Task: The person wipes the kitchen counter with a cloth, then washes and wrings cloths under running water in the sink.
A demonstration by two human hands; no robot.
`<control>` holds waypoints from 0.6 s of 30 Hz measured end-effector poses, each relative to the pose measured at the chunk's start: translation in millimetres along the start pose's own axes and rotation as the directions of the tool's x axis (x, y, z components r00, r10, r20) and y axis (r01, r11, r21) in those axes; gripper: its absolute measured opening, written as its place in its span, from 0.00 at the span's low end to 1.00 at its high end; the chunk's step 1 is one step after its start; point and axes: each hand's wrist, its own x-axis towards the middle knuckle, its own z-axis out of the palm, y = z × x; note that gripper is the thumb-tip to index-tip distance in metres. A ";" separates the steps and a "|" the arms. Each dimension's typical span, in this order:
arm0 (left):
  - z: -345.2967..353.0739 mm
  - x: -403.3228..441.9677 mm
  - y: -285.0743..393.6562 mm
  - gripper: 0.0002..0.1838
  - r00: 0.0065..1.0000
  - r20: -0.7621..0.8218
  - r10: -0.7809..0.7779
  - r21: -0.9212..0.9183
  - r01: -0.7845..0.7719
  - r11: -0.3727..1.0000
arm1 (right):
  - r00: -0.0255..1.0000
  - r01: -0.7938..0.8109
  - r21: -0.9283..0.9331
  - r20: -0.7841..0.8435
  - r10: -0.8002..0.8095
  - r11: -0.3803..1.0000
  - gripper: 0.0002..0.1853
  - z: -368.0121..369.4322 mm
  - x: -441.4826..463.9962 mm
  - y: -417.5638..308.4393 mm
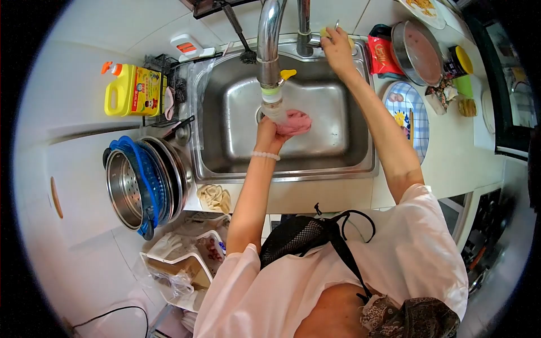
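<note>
A pink cloth (294,123) lies bunched in my left hand (269,135), whose fingers are closed around it. Above it is the chrome faucet (270,50), with a clear nozzle (274,110) at its end almost touching the cloth. The steel sink (315,146) spreads below. My right hand (339,52) reaches to the sink's back edge, beside the faucet base (305,45). Its fingers curl down near a yellowish piece (326,32), perhaps a sponge. What the fingertips grip there is hidden.
Left of the sink stand a yellow detergent bottle (135,90) and stacked strainers and pans (125,188). A beige cloth (214,198) lies at the front edge. On the right are a red packet (384,56), a metal bowl (399,42) and a blue checked tray (418,101).
</note>
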 end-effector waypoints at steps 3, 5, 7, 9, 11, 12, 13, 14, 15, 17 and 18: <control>-23.2 9.0 -4.8 0.16 0.989 0.145 -0.029 -0.120 0.046 0.992 | 0.989 0.119 -0.141 -0.066 -0.129 0.983 0.21 4.4 -3.1 3.8; -36.8 14.8 -6.3 0.16 0.992 0.124 -0.037 -0.150 0.055 0.987 | 0.988 0.139 0.015 -0.071 -0.137 0.990 0.22 4.5 2.0 9.1; -43.3 16.9 -7.0 0.16 0.994 0.101 -0.038 -0.187 0.057 0.981 | 0.997 0.078 0.091 0.016 -0.080 0.993 0.23 -6.8 10.6 1.7; -42.1 12.9 -7.5 0.18 0.993 0.115 -0.021 -0.157 0.039 0.987 | 0.993 0.003 0.160 0.112 -0.021 0.987 0.24 -17.4 15.2 1.9; -32.6 4.6 -7.8 0.20 0.995 0.097 -0.017 -0.168 0.033 0.985 | 0.945 -0.192 0.276 0.312 0.101 0.942 0.26 -24.3 18.0 8.0; -25.0 -1.3 -7.6 0.22 0.996 0.084 -0.016 -0.175 0.031 0.984 | 0.961 -0.122 0.262 0.274 0.048 0.957 0.27 -26.9 11.0 8.1; -22.8 -1.8 -10.0 0.22 0.997 0.077 -0.019 -0.183 0.032 0.983 | 0.957 -0.127 0.260 0.284 0.050 0.957 0.27 -31.7 -2.2 0.5; -21.4 -1.2 -13.3 0.23 0.993 0.117 -0.015 -0.245 0.043 0.969 | 0.965 -0.067 0.156 0.262 0.024 0.985 0.27 -36.6 -21.7 -6.7; -20.0 -2.6 -17.9 0.24 0.988 0.155 -0.007 -0.309 0.055 0.950 | 0.969 -0.005 0.049 0.246 -0.007 0.999 0.28 -43.7 -42.1 -14.5; -7.1 -11.3 -23.4 0.23 0.994 0.111 -0.010 -0.371 0.051 0.927 | 0.847 -0.142 0.164 0.530 0.034 0.976 0.32 -47.1 -92.6 -4.5; -2.7 -11.7 -27.4 0.23 0.993 0.119 -0.014 -0.374 0.058 0.926 | 0.790 -0.234 0.132 0.603 0.109 0.963 0.35 -51.6 -121.8 -3.9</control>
